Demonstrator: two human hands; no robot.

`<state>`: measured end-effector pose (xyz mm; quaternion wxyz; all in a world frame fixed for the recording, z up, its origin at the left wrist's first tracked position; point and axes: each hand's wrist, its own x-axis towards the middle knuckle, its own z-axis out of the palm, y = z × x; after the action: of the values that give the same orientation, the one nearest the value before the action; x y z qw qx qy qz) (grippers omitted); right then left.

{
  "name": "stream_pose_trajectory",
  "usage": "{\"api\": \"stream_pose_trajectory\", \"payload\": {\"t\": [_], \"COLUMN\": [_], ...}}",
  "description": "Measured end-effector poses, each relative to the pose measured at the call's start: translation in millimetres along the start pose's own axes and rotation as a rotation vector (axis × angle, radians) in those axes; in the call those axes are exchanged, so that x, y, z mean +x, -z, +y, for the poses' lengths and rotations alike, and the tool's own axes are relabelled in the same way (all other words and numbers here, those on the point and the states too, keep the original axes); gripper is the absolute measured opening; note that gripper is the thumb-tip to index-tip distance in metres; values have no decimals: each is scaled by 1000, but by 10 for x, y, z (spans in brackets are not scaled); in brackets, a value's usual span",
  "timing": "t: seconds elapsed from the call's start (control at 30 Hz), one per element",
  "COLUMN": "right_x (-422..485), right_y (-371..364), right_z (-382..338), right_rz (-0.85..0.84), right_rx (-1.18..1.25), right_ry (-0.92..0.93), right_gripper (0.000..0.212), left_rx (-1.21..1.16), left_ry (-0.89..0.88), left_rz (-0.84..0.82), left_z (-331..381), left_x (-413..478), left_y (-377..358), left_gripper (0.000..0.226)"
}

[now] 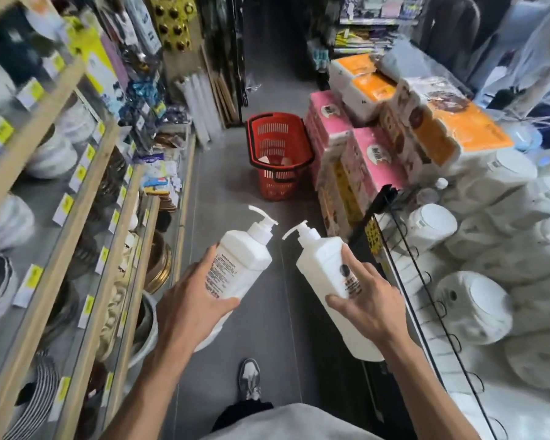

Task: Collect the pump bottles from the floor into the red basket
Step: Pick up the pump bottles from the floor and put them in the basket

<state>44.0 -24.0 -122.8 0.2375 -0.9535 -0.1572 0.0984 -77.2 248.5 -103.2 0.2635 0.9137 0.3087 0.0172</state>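
I stand in a shop aisle with one white pump bottle in each hand. My left hand (189, 301) grips the left pump bottle (240, 260) round its body, printed label up, nozzle pointing forward. My right hand (373, 308) grips the right pump bottle (323, 266), which shows a dark round logo. Both bottles are tilted with their pumps toward the red basket (278, 154). The basket stands on the grey floor ahead, black handles folded down, with something white at its bottom.
Wooden shelves (86, 198) with bowls and yellow price tags line the left side. Pink and orange tissue packs (362, 147) and white appliances behind a black wire rack (404, 249) crowd the right. My shoe (250, 377) is on the floor below.
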Motion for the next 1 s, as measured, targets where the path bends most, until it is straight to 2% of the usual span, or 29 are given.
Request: {"api": "stream_pose_trajectory", "payload": {"t": [0.27,0.5,0.77,1.0], "right_x": [752,1406,2315,3051], "right_y": [-33,-151,-130,-83], "right_z": [-494,-707,-729,-674], "right_rz": [31,65,134,69], "right_rx": [-36,52,132,96], "right_ry": [26,-27,-66,-38], "right_gripper": [99,98,97,97], "left_rx": [-40,-85,-71,-58], "left_ry": [16,63,98,151], "left_rz": [-28,-51,-6,38], "left_z": [-207,-286,-57,201], "left_x": [833,1518,2316,2872], "left_y": [171,202,246,231], "left_gripper": [105,108,108,105]}}
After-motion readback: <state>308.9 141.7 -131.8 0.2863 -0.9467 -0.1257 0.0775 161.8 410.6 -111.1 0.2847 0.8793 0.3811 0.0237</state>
